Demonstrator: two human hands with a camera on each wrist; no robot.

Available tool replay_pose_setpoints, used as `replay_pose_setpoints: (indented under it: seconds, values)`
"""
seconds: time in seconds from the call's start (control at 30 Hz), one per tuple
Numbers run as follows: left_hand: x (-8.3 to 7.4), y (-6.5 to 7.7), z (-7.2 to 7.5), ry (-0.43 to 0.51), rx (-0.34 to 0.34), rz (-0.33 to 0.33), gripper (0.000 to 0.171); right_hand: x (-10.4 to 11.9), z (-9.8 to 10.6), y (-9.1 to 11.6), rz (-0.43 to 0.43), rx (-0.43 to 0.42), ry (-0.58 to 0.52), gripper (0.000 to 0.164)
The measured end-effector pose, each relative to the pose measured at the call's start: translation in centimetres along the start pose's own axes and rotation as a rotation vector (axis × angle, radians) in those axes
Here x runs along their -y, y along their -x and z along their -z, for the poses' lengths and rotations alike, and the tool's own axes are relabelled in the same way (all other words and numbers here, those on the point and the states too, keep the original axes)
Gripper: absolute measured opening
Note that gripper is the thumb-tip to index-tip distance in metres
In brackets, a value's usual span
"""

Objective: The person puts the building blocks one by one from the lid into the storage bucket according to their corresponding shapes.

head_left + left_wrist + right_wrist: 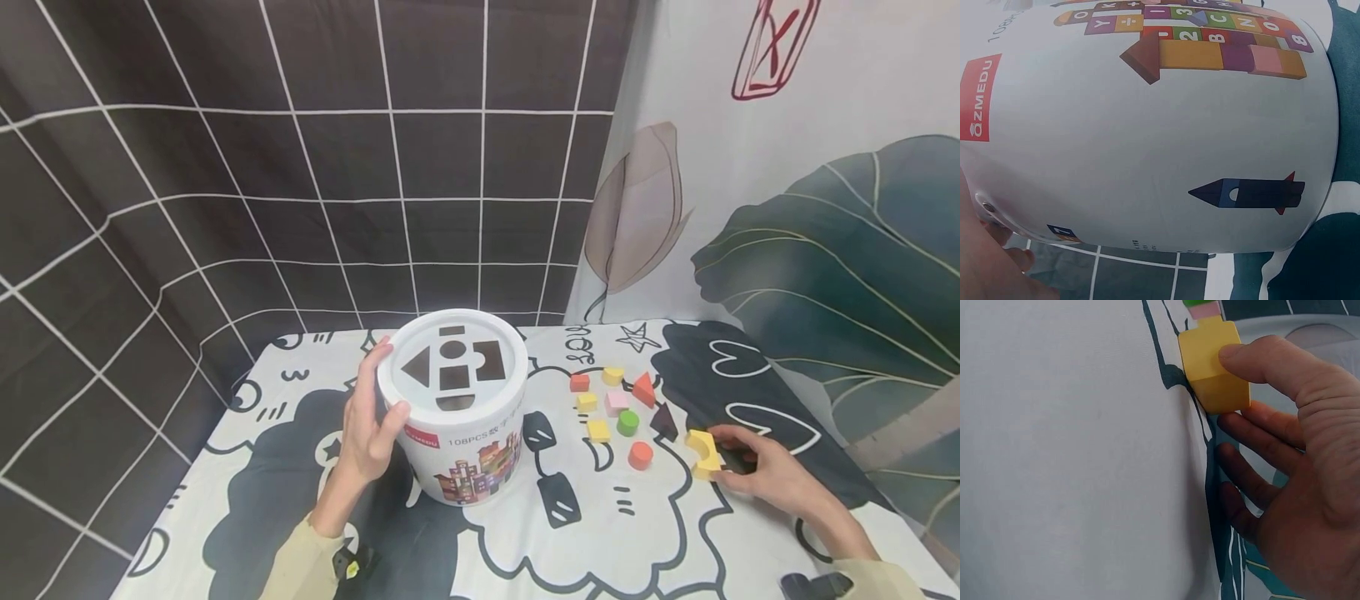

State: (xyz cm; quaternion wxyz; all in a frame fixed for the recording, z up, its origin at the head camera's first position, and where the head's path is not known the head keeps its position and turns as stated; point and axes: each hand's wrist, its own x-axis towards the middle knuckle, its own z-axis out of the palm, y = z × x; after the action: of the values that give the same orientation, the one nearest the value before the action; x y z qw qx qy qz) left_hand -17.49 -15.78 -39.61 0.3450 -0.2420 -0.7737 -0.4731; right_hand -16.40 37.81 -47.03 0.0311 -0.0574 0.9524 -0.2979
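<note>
Left sleeve (300,562) and right sleeve (881,579), both beige, are nearest the head camera: the former sits on the near left side of the bucket (427,467), the latter well to its right. The bucket stands upright on the cloth-covered worktop (607,533). Its white lid (495,398) is fitted and has shaped cut-outs, among them a triangle, a circle and a square. The bucket wall bears a red label (982,97) and printed pictures of block buildings.

Left hand (367,437): positioned at the left side of the bucket. The fingers and thumb spread over the lid rim and grasp the bucket there.

Right hand (776,471): positioned well to the right of the bucket. The thumb and fingers pinch a yellow arch block (702,462); the remaining fingers are loosely bent. Whether this block touches the worktop cannot be told.

Loose blocks lie to the right of the bucket, closer to it than the arch block. Nearest the bucket are a red block (580,382) and yellow blocks (597,431). Farther right are a pink block (617,403), a green cylinder (627,423), an orange-red cylinder (641,455), a red triangular block (643,390) and a dark triangular block (664,422). Behind the bucket hangs a dark grid-patterned sheet (442,158).
</note>
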Motion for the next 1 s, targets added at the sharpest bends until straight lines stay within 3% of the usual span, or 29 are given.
replay_pose_setpoints:
  seconds: [0.23,0.5,1.0]
  values:
    - [0.0,-0.1,0.0,0.005,-0.002,-0.011,0.073,0.3,0.0,0.1,-0.029,-0.014,-0.013,0.066]
    - [0.1,0.0,0.0,-0.008,-0.002,-0.003,0.073,0.4,0.0,-0.2,0.007,0.047,-0.042,0.081]
    - [0.0,0.1,0.0,0.011,-0.003,-0.003,0.072,0.4,-0.2,-0.9,0.002,0.075,-0.054,0.082]
